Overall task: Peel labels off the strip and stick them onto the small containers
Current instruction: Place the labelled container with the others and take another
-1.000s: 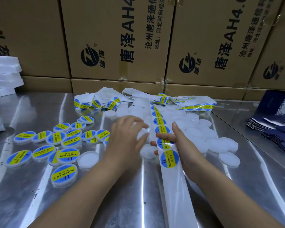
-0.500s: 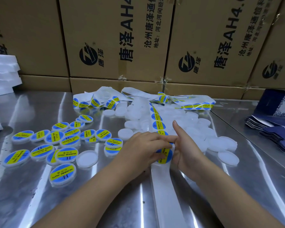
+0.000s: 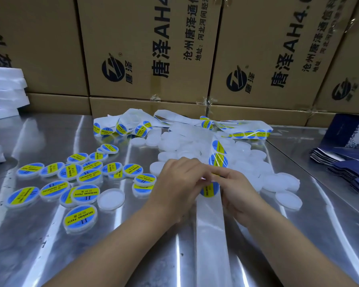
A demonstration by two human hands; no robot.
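Mid-table over label strip point(image 3: 210, 224): peel step, hands together.
My left hand point(image 3: 180, 179) pinches the soldering-paste label point(image 3: 209, 189) at its top edge; right hand point(image 3: 234, 189) grips the strip just above, detail blurred. Next: lift label w/o creasing, press onto a bare white container point(image 3: 288, 200) at right; labelled containers point(image 3: 80, 218) sit left.

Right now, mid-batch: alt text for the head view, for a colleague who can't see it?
The left hand and right hand meet over a label strip on a steel table, pinching at a blue-and-yellow round label. Labelled containers lie left; unlabelled containers are heaped behind and right, before cardboard boxes.
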